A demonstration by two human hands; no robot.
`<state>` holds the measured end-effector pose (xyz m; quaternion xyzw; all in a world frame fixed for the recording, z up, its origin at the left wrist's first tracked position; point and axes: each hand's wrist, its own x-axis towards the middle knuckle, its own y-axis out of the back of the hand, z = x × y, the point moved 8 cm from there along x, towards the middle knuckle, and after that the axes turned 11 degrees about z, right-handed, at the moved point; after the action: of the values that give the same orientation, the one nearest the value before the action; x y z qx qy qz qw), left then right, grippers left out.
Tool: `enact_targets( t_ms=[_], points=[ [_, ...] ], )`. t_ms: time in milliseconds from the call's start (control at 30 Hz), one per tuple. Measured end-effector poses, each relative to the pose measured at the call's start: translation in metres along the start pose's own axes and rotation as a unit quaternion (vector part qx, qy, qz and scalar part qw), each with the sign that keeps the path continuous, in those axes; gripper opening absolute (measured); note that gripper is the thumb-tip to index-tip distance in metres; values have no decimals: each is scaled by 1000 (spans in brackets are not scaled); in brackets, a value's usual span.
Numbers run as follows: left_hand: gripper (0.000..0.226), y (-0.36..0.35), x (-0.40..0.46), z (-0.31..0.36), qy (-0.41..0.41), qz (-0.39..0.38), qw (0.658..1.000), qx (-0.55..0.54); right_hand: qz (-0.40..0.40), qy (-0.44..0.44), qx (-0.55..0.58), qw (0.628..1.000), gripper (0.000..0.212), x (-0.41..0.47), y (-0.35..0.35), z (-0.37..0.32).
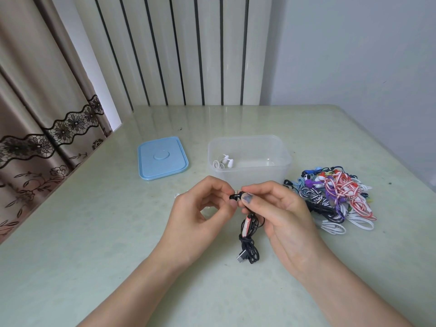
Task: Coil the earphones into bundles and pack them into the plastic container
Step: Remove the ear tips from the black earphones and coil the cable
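A pair of black earphones (249,241) hangs above the table in a loose bundle, its plug at the bottom. My left hand (200,208) and my right hand (280,208) both pinch its earbud end at the top, just in front of the clear plastic container (283,161). Inside the container, at its left end, lies one coiled white earphone (224,161). A heap of several coloured earphones (335,199) lies on the table to the right of my right hand.
The container's light blue lid (162,158) lies flat on the pale green table (94,232), left of the container. A curtain hangs along the table's left edge. A wall stands behind and to the right.
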<state>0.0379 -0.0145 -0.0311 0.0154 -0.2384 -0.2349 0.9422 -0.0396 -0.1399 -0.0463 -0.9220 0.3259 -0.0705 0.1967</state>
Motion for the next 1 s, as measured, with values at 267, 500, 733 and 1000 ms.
enact_targets(
  t_ms=[267, 500, 733, 1000],
  points=[
    [15, 1, 1, -3, 15, -4, 1000, -8, 0, -5, 9, 1000, 21, -1, -1, 0],
    [15, 0, 1, 0, 19, -11, 1000, -17, 1, 7, -19, 1000, 15, 0, 0, -2],
    [19, 1, 1, -1, 12, -18, 1000, -22, -7, -13, 10, 1000, 18, 0, -2, 1],
    [12, 5, 3, 4, -57, -35, 995, 68, -60, -98, 3, 993, 14, -4, -7, 6]
  ],
)
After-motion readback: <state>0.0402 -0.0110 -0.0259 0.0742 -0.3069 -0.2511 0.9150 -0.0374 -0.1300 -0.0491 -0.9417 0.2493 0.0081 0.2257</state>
